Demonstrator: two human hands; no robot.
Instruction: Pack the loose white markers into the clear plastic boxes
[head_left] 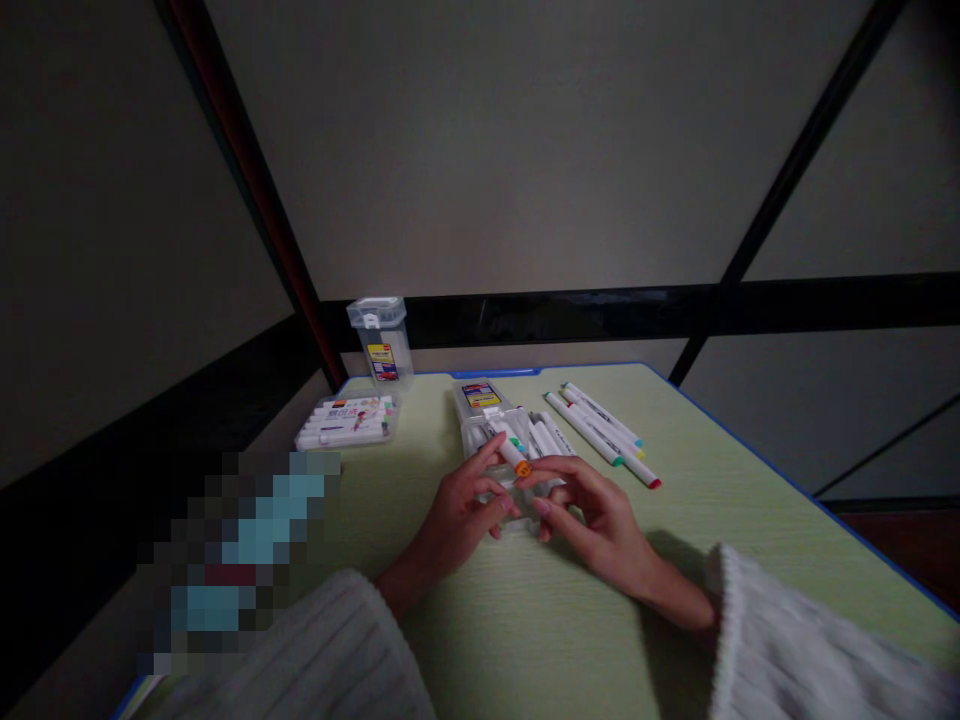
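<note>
An orange-ended white marker (513, 455) slants at the mouth of a clear plastic marker case (480, 395), which lies on its side with its lid end toward me. My left hand (466, 510) has its index finger along the marker's left side and its other fingers curled below. The tip of my right hand's (600, 515) index finger touches the orange end; its thumb stands apart, near the clear lid (517, 520). Other markers show inside the case, partly hidden by my fingers. Several white markers (551, 435) lie just right of it.
Farther right lie loose markers (592, 425) with green, red, yellow and blue ends. On the left is a flat clear case of markers (349, 420); behind it stands an upright clear case (382, 340). The pale green table (750, 520) has a blue edge, with a wall behind.
</note>
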